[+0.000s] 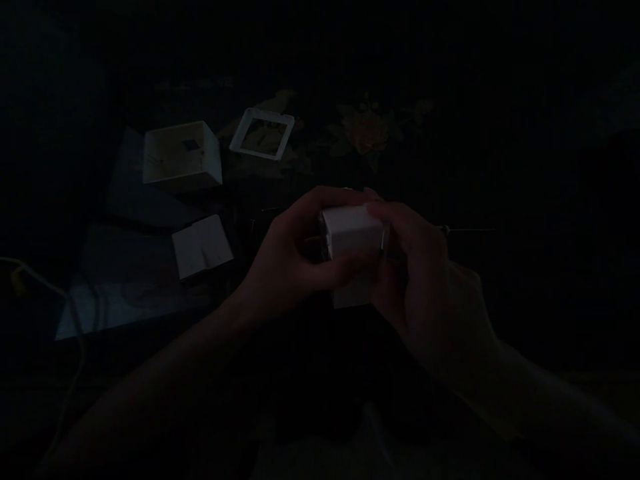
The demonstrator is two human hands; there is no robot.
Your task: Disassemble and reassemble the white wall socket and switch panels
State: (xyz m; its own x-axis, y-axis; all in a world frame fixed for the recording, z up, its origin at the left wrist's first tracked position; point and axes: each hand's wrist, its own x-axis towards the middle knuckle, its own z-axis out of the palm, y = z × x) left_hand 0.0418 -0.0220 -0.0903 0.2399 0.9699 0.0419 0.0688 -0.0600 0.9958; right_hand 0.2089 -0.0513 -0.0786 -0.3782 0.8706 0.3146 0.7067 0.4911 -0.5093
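The view is very dark. Near the middle, my left hand (295,250) and my right hand (425,273) both grip a small white box-shaped piece (353,230). My left thumb lies across its front, and the left fingers curl round its far side. From the right, the fingers of my right hand press on its top and side edge. Dark or clear edging shows at both sides of the piece; its exact kind cannot be made out. Just beyond my right hand a thin metal shaft (470,230) points right, perhaps a screwdriver's; its other end is hidden behind the hand.
At the left stand an open white box (213,157) and a white square frame (237,143). Closer lies a white square plate with a dark surround (203,247). Small thin metal bits (252,225) lie nearby. A pale cable (75,313) runs down the left side. The dark surface has a flower print (367,130).
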